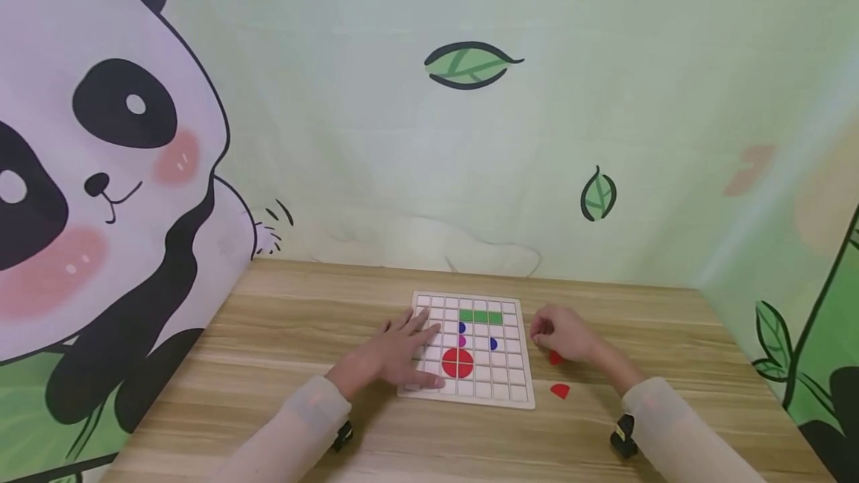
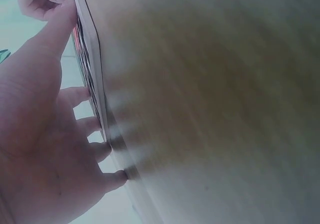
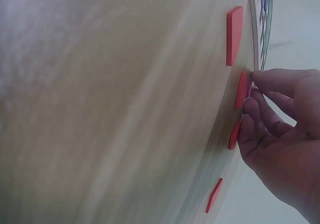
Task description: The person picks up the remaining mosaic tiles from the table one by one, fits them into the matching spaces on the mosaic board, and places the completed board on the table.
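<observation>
Left sleeve (image 1: 285, 431): foreground
Left grip (image 1: 401, 355): apart, on board (image 1: 482, 376)
Right grip (image 1: 565, 334): pinching purple piece (image 3: 249, 85)
Risk: knuckle contact may displace red pieces (image 3: 241, 90)

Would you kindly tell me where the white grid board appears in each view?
Head: white grid board, lower middle, partly under the left hand.
Left wrist: board, edge-on, upper left.
Right wrist: board, edge-on, upper right.
Shared landmark: the right hand, near the board.

Left hand (image 1: 397, 355) palm down, 4 fingers (image 2: 114, 181), thumb (image 2: 62, 23) spread; right hand (image 1: 567, 332) curled, seemingly pinching.
</observation>
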`<action>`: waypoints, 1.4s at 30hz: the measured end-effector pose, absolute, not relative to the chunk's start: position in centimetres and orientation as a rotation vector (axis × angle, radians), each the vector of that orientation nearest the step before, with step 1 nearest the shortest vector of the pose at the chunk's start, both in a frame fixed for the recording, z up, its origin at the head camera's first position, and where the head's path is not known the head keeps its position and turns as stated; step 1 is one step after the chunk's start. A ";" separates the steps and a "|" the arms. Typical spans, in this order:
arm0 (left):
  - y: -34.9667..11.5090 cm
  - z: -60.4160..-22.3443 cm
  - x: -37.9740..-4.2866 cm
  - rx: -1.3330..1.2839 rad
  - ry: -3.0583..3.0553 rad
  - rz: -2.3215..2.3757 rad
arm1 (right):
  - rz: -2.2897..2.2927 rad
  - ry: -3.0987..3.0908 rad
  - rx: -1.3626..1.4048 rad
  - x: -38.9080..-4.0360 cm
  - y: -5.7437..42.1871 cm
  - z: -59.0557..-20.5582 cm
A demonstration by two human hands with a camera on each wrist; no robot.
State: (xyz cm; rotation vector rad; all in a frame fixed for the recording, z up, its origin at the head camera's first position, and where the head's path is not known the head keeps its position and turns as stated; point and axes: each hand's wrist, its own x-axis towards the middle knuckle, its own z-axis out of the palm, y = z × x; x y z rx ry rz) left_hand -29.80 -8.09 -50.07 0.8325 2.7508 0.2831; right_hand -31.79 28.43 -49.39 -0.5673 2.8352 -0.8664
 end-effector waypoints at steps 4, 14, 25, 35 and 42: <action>-8.1 -50.2 -29.8 0.827 2.758 0.277 | -0.890 2.831 -0.553 -31.9 28.6 -49.7; -8.1 -50.4 -29.9 0.823 2.761 0.266 | -0.873 2.841 -0.592 -31.3 28.8 -48.7; -8.2 -50.4 -29.9 0.838 2.765 0.270 | -0.898 2.828 -0.506 -31.5 29.3 -49.3; -8.1 -50.3 -29.8 0.840 2.753 0.281 | -0.927 2.828 -0.466 -31.1 29.3 -49.7; -8.0 -50.3 -29.8 0.836 2.762 0.272 | -0.974 2.845 -0.513 -30.8 28.5 -49.0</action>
